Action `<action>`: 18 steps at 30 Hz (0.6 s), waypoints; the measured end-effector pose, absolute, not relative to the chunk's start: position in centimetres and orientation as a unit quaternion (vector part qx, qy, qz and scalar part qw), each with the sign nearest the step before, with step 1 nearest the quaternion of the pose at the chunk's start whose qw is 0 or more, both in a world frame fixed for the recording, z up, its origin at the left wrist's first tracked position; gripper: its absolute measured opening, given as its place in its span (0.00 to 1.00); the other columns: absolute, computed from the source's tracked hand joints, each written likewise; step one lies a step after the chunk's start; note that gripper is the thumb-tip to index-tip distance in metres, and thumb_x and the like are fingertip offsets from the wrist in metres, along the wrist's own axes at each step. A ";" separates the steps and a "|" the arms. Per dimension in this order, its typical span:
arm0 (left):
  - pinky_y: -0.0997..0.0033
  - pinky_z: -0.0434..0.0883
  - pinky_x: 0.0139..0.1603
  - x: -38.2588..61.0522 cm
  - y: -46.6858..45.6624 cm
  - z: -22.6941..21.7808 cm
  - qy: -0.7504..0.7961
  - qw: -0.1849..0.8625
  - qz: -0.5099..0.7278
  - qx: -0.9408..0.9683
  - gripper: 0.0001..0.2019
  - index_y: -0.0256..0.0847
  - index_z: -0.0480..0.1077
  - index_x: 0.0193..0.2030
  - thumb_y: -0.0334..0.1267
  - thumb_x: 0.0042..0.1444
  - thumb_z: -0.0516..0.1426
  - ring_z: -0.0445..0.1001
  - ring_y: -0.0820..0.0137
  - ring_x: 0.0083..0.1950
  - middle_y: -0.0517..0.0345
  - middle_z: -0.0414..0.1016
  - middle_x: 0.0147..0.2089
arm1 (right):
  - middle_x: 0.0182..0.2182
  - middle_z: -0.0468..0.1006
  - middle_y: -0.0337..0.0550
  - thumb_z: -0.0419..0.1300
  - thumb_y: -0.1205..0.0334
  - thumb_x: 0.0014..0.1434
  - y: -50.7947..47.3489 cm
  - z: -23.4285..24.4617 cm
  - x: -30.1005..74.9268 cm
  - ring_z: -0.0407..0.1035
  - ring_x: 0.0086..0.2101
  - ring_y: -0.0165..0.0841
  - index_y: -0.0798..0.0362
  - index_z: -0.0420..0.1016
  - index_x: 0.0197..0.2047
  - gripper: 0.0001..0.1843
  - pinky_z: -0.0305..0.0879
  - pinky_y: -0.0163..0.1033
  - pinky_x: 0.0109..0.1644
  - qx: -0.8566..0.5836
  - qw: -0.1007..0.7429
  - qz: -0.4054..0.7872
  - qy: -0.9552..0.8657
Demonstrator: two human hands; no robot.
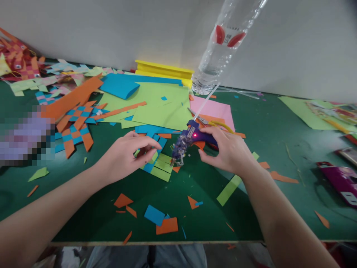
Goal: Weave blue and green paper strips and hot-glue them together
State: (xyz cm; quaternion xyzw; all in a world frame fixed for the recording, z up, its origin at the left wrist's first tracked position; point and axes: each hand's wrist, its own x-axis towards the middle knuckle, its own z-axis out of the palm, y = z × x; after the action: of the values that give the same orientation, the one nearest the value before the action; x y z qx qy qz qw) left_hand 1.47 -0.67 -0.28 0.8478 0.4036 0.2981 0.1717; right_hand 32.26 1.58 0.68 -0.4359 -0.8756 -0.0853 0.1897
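My left hand (129, 156) has its thumb and forefinger tips brought together above a piece of woven green and blue paper strips (161, 169). Whether a strip is caught in that pinch is hidden. To the right is a dark blue hot glue gun (192, 136), its red light lit and a clear glue stick (206, 102) poking out of the back. Its clogged nozzle points down towards the woven piece. My right hand (230, 149) is at the glue gun's handle, forefinger over it, with the thumb spread well apart below. Scissors (202, 120) lie partly behind the gun.
A water bottle (223, 48) stands behind the glue gun. Green paper sheets (161, 104) and orange-blue woven paper shapes (76, 124) cover the back left. Paper scraps (154, 215) dot the front of the green table (97, 219). A purple phone-like object (338, 180) lies right.
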 end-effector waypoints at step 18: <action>0.68 0.70 0.42 1.5 -0.6 -0.4 0.412 0.179 0.281 0.848 0.12 0.44 0.76 0.45 0.43 0.68 0.51 0.74 0.70 0.32 0.62 0.77 0.27 | 0.48 0.81 0.51 0.60 0.60 0.52 3.3 0.9 35.3 0.76 0.48 0.49 0.50 0.69 0.53 0.24 0.73 0.55 0.49 -0.454 0.190 -0.033 -0.870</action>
State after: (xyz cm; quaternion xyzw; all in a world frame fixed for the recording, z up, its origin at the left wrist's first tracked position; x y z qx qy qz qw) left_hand 1.55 -0.64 -0.44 0.8482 0.4117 0.2812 0.1790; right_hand 35.27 3.25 0.91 -0.4544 -0.8696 -0.0328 0.1902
